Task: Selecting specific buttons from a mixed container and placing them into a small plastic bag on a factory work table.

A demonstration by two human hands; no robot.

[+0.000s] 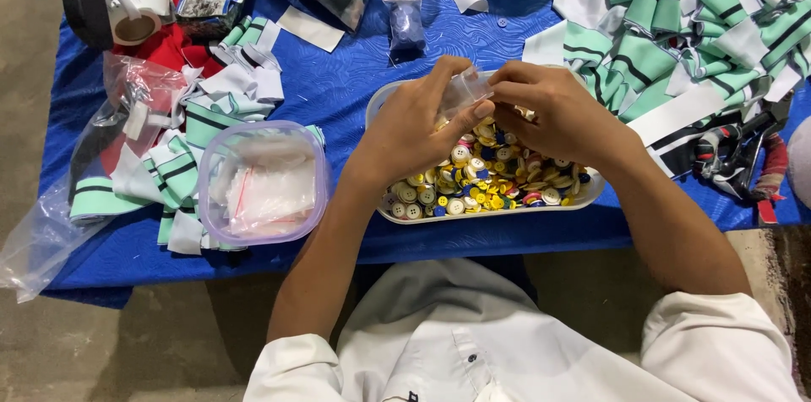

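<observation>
A white oval tray (390,214) full of mixed buttons (490,182), white, yellow and blue, sits on the blue table cover. Above it my left hand (418,119) and my right hand (553,111) meet and both pinch a small clear plastic bag (467,89). Whether the bag holds anything is hidden by my fingers. My forearms reach up from the white shirt at the bottom of the view.
A clear square tub (263,181) with small plastic bags stands left of the tray. Green, white and black striped fabric strips (693,30) pile at the right and left. Scissors (735,157) lie far right. A bag of blue buttons (407,24) lies behind the tray.
</observation>
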